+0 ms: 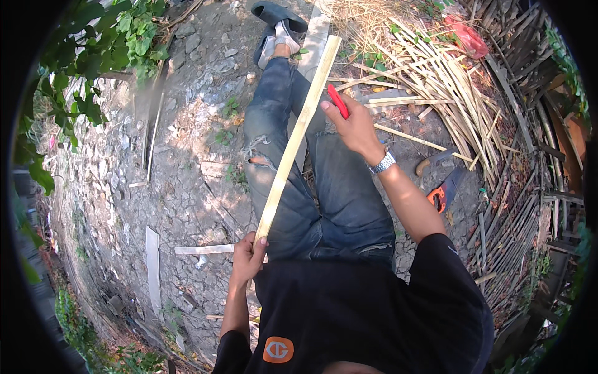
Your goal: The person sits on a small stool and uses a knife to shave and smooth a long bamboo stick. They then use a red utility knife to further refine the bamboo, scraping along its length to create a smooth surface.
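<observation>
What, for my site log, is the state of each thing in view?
Strip: held aslant
Left hand: gripping the strip
Red tool: held; open or shut unclear
Right hand: gripping the red tool
Orange saw: lying on the ground
Strip pile: loosely heaped
Jeans: torn at knee
Watch: strapped on
Red plastic: crumpled

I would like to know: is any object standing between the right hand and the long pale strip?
Nothing visible blocks the right hand; only the red tool it grips reaches toward the pale strip. The left hand holds the strip's near end, away from that gap.
</observation>
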Demonstrator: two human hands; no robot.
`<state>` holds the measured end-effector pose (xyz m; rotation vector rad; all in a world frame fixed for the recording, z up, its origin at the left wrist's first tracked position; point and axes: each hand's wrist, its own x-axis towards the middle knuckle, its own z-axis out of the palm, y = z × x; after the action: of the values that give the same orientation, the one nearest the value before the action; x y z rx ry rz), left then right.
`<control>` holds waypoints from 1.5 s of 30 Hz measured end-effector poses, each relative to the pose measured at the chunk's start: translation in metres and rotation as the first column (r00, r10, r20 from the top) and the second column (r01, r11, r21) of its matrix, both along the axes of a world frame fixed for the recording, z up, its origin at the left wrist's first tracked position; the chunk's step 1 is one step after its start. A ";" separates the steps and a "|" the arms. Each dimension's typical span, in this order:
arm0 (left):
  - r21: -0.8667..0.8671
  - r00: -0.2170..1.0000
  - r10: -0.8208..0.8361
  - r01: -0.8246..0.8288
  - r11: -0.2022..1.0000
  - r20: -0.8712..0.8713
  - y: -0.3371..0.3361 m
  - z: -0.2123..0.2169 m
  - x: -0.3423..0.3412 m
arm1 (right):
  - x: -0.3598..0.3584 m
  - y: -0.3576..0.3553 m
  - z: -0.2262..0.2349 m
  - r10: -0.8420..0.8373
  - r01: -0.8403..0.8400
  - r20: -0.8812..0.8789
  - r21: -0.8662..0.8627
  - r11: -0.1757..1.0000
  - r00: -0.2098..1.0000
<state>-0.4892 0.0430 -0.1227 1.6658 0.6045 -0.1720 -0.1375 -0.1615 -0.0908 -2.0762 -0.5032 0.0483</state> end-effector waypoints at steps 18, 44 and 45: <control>0.450 0.926 0.020 -0.202 0.870 0.377 -0.052 0.013 0.082 | -0.066 0.040 0.012 0.328 0.176 -0.586 0.641 0.747 0.741; -0.250 0.972 0.219 -0.235 0.939 -0.089 -0.024 0.026 0.019 | 0.113 -0.087 0.010 -0.237 0.259 0.106 -0.319 0.912 0.966; -0.236 0.943 0.314 -0.332 0.913 -0.111 -0.024 0.020 0.007 | 0.093 -0.078 0.021 -0.182 0.191 0.058 -0.282 0.940 0.982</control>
<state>-0.4822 0.0194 -0.1030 1.2976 0.8672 -0.0635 -0.0443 -0.2394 -0.0695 -2.4049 -0.3289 -0.0243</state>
